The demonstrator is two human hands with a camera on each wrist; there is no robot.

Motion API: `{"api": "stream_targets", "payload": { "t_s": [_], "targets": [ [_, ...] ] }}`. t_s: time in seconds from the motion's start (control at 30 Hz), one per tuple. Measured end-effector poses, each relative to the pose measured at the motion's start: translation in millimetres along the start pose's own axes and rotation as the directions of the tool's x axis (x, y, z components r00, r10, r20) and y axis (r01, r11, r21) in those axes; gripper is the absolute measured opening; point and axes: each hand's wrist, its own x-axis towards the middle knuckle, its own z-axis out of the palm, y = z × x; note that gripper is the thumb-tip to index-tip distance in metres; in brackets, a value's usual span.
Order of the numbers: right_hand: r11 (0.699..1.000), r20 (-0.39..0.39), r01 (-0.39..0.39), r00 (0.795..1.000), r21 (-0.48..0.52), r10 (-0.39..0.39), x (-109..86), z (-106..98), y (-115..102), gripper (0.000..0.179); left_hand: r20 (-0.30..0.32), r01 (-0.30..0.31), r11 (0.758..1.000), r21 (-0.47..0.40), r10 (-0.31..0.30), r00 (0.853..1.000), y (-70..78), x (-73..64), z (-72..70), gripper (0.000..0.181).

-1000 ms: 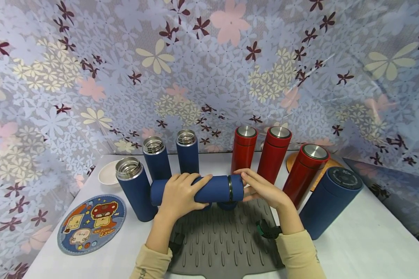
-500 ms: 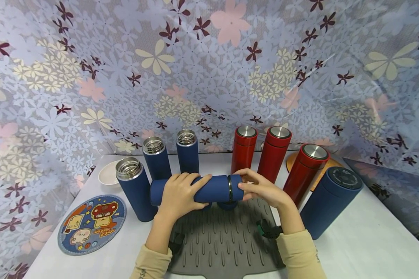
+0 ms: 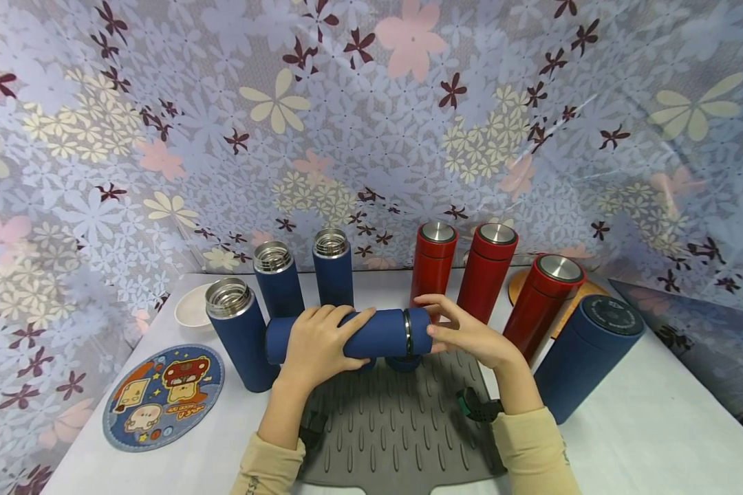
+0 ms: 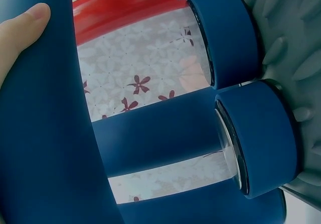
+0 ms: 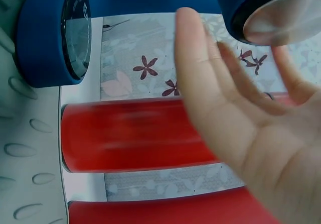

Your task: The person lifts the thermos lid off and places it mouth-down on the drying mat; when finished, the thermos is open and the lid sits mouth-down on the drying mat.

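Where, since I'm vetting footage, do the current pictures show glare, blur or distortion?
Head view: a glare streak at upper right on the floral backdrop, and the rightmost blue bottle leans outward, probably lens distortion; left wrist view: a bluish cast, with the held bottle dark; right wrist view: reflections on its shiny end face, and the upper red bottle looks smeared.

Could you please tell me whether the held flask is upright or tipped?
Tipped: the held flask lies sideways, whereas red flasks stand upright.
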Motion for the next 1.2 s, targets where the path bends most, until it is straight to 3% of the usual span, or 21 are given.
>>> {"api": "stream_targets", "payload": {
  "t_s": [0.23, 0.37, 0.57, 1.03, 1.2],
  "targets": [
    [0.983, -0.01, -0.184, 0.983, 0.014, 0.184, 4.0, 6, -4, 0.061, 0.0, 0.002, 1.0, -0.005, -0.002, 1.0, 0.2, 0.0, 0.4, 0.077],
    [0.977, -0.011, -0.212, 0.977, -0.019, 0.212, 5.8, 11, -6, 0.064, 0.003, -0.003, 1.0, -0.001, 0.003, 1.0, 0.6, 0.3, 0.9, 0.077],
    [0.977, -0.017, -0.215, 0.977, -0.002, 0.215, 5.7, 12, -7, 0.05, 0.01, 0.002, 1.0, -0.007, -0.002, 1.0, 0.7, 0.6, 0.6, 0.077],
    [0.99, 0.069, -0.072, 0.996, 0.123, 0.064, 4.9, 3, -2, 0.055, 0.001, 0.019, 1.0, -0.021, -0.019, 1.0, -1.8, 0.7, 0.7, 0.077],
    [0.995, 0.058, 0.009, 0.998, 0.104, -0.015, 2.0, 1, -2, 0.057, -0.011, 0.02, 0.999, -0.028, -0.02, 1.0, -2.0, 0.7, 1.1, 0.077]
  ]
}}
